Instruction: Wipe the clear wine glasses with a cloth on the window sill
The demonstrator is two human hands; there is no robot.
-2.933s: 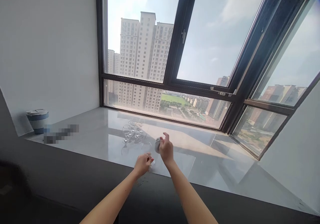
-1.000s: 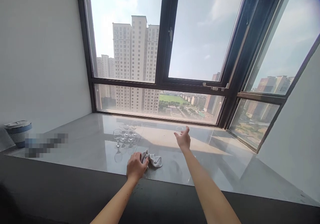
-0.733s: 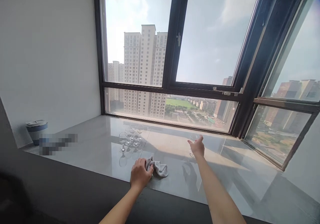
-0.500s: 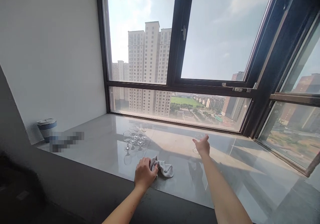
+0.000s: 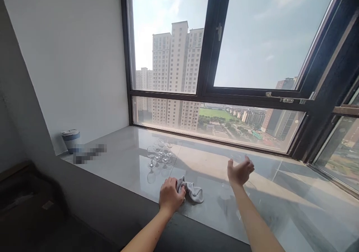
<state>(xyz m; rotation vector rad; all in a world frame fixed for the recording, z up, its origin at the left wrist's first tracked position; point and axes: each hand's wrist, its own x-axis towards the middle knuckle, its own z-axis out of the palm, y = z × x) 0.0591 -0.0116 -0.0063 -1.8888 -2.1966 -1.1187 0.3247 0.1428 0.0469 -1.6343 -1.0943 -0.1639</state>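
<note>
My left hand (image 5: 170,196) is closed on a crumpled grey cloth (image 5: 195,193) that lies on the glossy grey sill near its front edge. Farther right, my right hand (image 5: 240,172) is curled with its thumb raised. A clear wine glass (image 5: 238,157) shows only faintly between the thumb and fingers; most of it is hidden by the hand or lost in the glare. Left of centre, several clear stemmed wine glasses (image 5: 151,156) stand upright in a close group, apart from both hands.
A white and blue canister (image 5: 71,140) stands by the left wall, with a pixelated patch beside it. Dark window frames (image 5: 215,149) border the back of the sill (image 5: 117,169). The sill's front edge drops off just before me.
My view has turned a little, so the scene sits farther right. My right hand has shifted right and tilted, and the glass foot beside it no longer shows clearly. The left hand stays on the cloth.
</note>
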